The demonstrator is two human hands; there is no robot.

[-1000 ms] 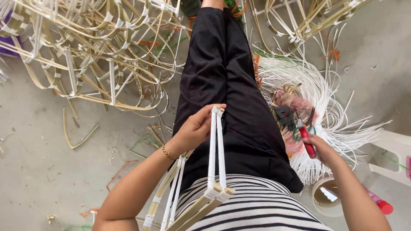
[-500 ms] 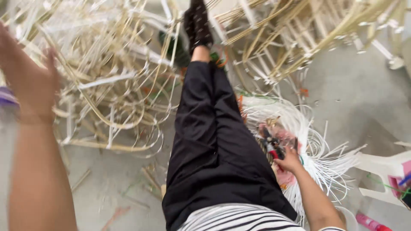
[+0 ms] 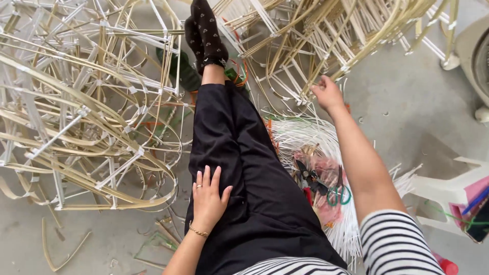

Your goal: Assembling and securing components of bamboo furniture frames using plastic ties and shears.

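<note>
A grey concrete floor (image 3: 417,102) carries two large heaps of pale bamboo-strip frames bound with white tape: the left heap of frames (image 3: 76,102) fills the left half of the view, and the right heap of frames (image 3: 326,35) spreads across the top right. Between them lies the person's outstretched leg in black trousers (image 3: 239,173), ending in black patterned socks (image 3: 206,33) near the top centre. To the right of the leg a fanned bundle of thin white strips (image 3: 305,137) rests on the floor, and on it sits a pink plastic bag (image 3: 321,188) bearing dark pliers (image 3: 308,178) and green-handled scissors (image 3: 338,193). A white plastic stool (image 3: 448,188) stands at the right edge, with a corner of a pale fan base (image 3: 471,46) above it. The right hand (image 3: 328,94) is extended forward, its fingers touching the lower edge of the right heap of frames; whether they are closed on a strip cannot be told. The left hand (image 3: 209,198) lies flat and spread on the black trousers at the thigh, holding nothing, with a ring and a thin gold bracelet (image 3: 197,231) at the wrist. The two hands are well apart.
</note>
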